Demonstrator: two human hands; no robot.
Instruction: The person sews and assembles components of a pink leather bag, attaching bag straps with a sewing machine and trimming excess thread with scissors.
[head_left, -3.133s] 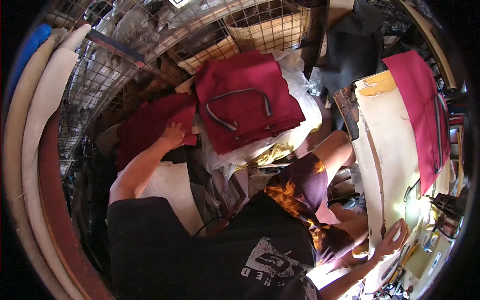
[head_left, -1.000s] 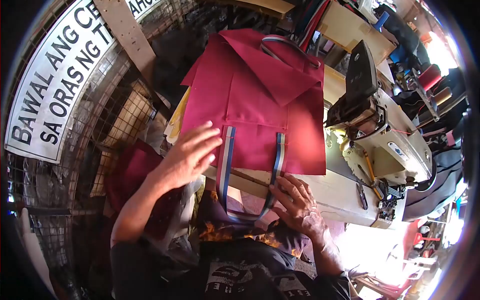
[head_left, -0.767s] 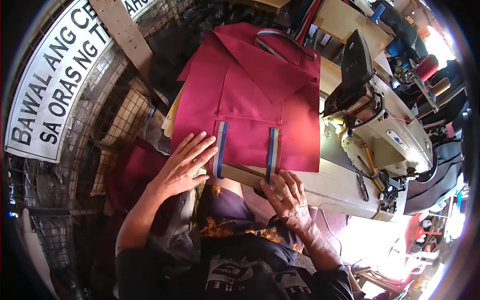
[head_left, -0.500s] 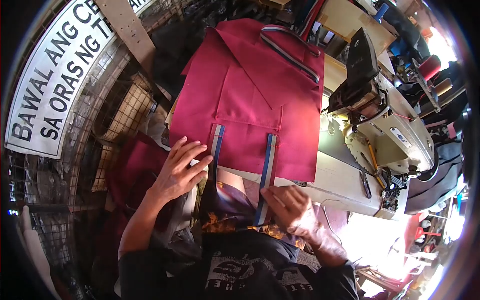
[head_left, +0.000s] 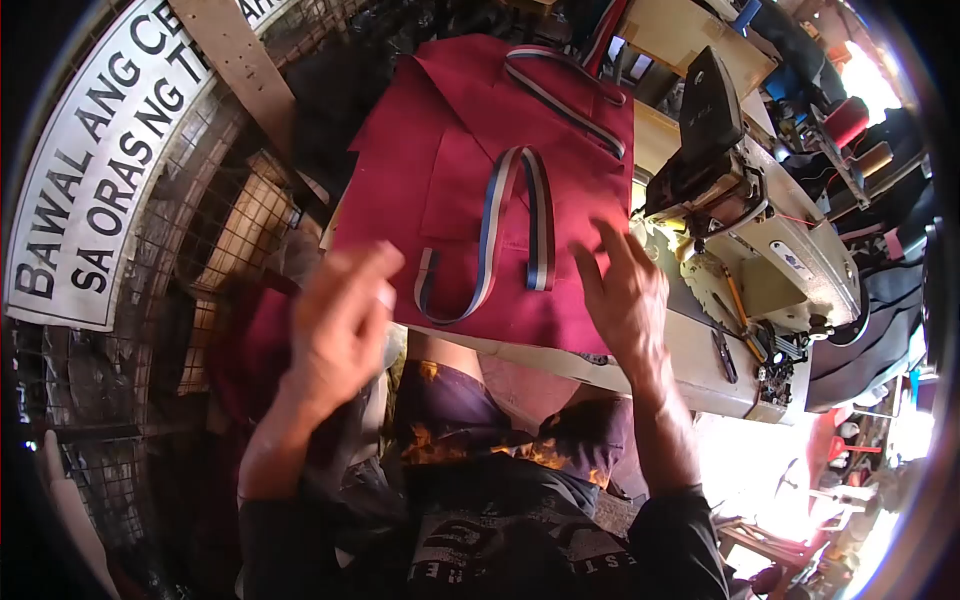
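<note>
A maroon fabric piece (head_left: 390,200) with a stitched rectangular patch lies across the sewing table. On it, a striped strap (head_left: 492,215) in blue, white and black forms an upright loop, both ends toward the near edge. A second striped strap (head_left: 570,100) curves along the far right part of the fabric. My left hand (head_left: 345,325) hovers by the near left edge of the cloth, blurred, its fingers loosely apart with nothing visible in them. To the right of the looped strap, my right hand (head_left: 630,300) is over the fabric, fingers spread and holding nothing.
A sewing machine (head_left: 790,250) stands at the right, with thread spools (head_left: 846,121) behind it. Small snips (head_left: 724,356) and an orange-handled tool (head_left: 736,297) lie on its bed. Wire mesh with a lettered sign (head_left: 100,170) borders the left; more maroon cloth (head_left: 255,350) hangs there.
The strap's loop, which hung over the near edge toward my lap, now lies up on the fabric. My right hand has let go of it and moved up and right; my left hand has shifted slightly.
</note>
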